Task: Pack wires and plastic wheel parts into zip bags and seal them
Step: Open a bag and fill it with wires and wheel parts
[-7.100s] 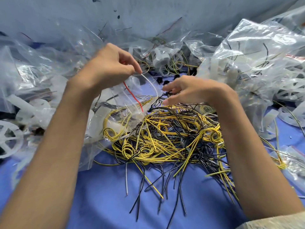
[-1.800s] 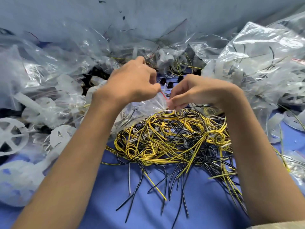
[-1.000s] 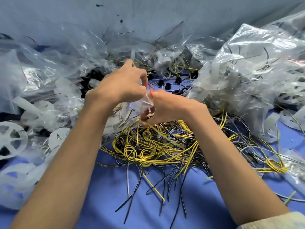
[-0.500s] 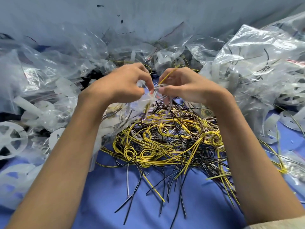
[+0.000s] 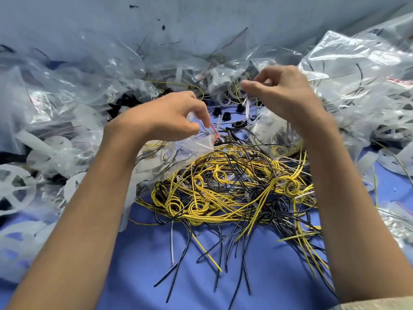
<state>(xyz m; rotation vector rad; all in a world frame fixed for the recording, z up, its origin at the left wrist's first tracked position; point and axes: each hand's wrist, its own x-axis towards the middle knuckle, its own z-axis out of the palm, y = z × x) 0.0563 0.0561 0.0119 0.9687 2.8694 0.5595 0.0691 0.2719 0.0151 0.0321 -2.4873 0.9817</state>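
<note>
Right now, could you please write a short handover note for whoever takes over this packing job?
Left hand: pinches the mouth of a small zip bag by its red strip; wires show through it.
Right hand: pinches a few pale wires, held up apart from the bag.
The yellow and black wire pile lies loose on the blue table; white wheel parts lie at far left.
Done: this bag is partly filled.
Left: probably drop the held wires in, seal it, then bag the pile.
</note>
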